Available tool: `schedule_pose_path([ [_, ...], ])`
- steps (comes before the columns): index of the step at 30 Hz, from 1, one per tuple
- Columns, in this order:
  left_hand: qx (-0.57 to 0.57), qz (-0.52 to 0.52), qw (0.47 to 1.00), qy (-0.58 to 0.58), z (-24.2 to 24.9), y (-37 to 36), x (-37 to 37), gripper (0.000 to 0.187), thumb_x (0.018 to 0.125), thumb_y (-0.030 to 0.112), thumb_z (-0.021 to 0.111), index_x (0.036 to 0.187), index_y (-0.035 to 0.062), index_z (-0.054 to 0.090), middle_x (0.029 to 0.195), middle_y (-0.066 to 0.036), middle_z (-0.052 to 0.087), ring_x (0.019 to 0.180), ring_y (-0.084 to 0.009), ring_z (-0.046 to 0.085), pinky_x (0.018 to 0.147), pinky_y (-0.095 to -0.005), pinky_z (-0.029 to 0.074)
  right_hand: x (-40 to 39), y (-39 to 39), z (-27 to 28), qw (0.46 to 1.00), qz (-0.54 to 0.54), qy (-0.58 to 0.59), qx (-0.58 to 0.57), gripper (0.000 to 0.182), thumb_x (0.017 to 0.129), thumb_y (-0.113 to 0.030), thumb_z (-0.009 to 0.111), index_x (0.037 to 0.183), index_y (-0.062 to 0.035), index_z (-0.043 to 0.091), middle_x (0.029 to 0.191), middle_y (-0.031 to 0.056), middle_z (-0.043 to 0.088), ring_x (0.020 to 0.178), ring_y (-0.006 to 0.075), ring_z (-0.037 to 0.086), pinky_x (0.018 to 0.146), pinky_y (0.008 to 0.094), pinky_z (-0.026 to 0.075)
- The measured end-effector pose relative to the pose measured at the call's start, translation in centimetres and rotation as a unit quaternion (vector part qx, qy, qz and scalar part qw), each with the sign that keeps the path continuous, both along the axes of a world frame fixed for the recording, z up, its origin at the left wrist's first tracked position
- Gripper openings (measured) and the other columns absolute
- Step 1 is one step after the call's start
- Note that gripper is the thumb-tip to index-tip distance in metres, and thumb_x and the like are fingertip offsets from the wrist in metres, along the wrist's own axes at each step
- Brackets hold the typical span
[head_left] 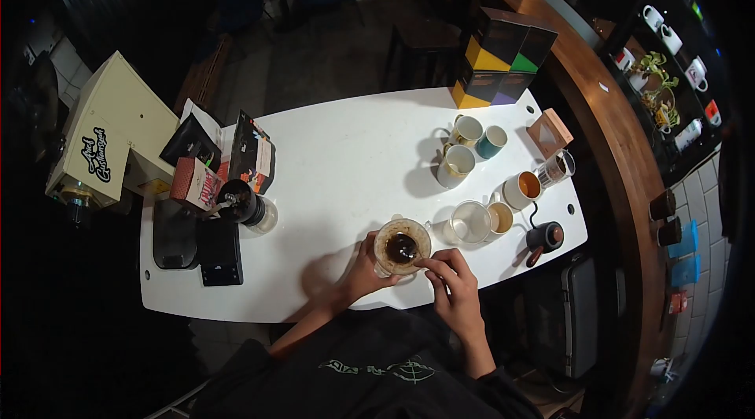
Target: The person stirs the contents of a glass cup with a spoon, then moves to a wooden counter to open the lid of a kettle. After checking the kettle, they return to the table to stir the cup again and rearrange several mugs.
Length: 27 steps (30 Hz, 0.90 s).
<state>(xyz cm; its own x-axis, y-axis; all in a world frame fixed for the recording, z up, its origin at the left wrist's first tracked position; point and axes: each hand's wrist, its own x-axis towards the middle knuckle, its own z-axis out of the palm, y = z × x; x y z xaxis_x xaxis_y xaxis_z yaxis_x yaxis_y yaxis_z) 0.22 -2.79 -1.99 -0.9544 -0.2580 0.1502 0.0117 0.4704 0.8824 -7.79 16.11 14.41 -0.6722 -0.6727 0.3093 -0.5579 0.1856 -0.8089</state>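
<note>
Near the table's front edge is a coffee dripper (383, 268) lined with a brown-stained paper filter (418, 235). Dark wet coffee (402, 248) lies in the middle of it. My left hand (366, 271) is wrapped round the dripper's left side. At the lower right rim, my right hand (456, 287) pinches the filter's edge between thumb and forefinger, the other fingers curled. What stands beneath the dripper is mostly hidden. A clear glass server (469, 222) is just right of the dripper, with a tan-lined cup (500, 218) touching or close beside it.
Several cups (465, 132) are grouped at the back right, before stacked black boxes (503, 57). A gooseneck kettle (544, 238) and an orange-lined mug (522, 189) stand right. At left are a hand grinder (240, 200), a black scale (221, 254), coffee packages (253, 153) and a cream machine (110, 132).
</note>
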Motion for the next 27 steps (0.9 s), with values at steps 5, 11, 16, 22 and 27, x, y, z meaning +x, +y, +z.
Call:
schedule_pose_path([
  [5,-0.020,0.009,1.000,0.009,0.5,0.2,-0.1,0.092,0.067,0.030,0.087,0.142,0.0050,0.040,0.134,-0.015,0.041,0.126,-0.0362,0.046,0.107,-0.0474,0.041,-0.1,-0.3,0.0,1.000,-0.008,0.004,0.006,0.025,0.085,0.009,0.065,0.107,-0.0031,0.069,0.098,0.0123,0.058,0.085,0.0269,0.064,0.072,0.0348,0.051],
  [11,-0.048,0.007,0.999,0.013,0.2,0.0,0.0,0.091,0.068,0.031,0.087,0.141,0.0052,0.041,0.134,-0.015,0.042,0.125,-0.0348,0.046,0.105,-0.0463,0.042,-0.2,-0.5,-1.6,1.000,-0.010,-0.016,-0.004,0.014,0.092,0.001,0.063,0.104,-0.0036,0.069,0.099,0.0138,0.061,0.082,0.0288,0.066,0.070,0.0360,0.053],
  [16,-0.024,0.013,1.000,0.010,0.3,0.1,0.0,0.091,0.068,0.031,0.087,0.141,0.0050,0.040,0.134,-0.015,0.042,0.125,-0.0351,0.047,0.105,-0.0458,0.043,-0.1,-0.5,-1.2,0.997,-0.031,-0.066,-0.020,0.010,0.093,0.001,0.061,0.101,0.0000,0.068,0.094,0.0133,0.065,0.081,0.0273,0.067,0.071,0.0350,0.053],
  [22,0.010,0.014,0.999,0.029,0.5,0.2,-0.3,0.092,0.067,0.030,0.088,0.141,0.0049,0.040,0.133,-0.015,0.043,0.124,-0.0349,0.048,0.105,-0.0456,0.043,-0.1,-0.2,-1.4,0.996,-0.051,-0.059,-0.051,0.011,0.091,0.005,0.060,0.098,0.0005,0.068,0.093,0.0136,0.065,0.082,0.0273,0.066,0.072,0.0336,0.052],
  [27,-0.045,0.014,0.998,0.029,0.0,0.1,-0.2,0.093,0.066,0.030,0.088,0.141,0.0049,0.040,0.133,-0.015,0.043,0.124,-0.0353,0.048,0.105,-0.0456,0.043,0.2,-0.1,-0.9,0.997,-0.033,-0.026,-0.072,0.011,0.089,0.007,0.059,0.096,0.0015,0.067,0.093,0.0134,0.064,0.080,0.0257,0.065,0.071,0.0337,0.052],
])
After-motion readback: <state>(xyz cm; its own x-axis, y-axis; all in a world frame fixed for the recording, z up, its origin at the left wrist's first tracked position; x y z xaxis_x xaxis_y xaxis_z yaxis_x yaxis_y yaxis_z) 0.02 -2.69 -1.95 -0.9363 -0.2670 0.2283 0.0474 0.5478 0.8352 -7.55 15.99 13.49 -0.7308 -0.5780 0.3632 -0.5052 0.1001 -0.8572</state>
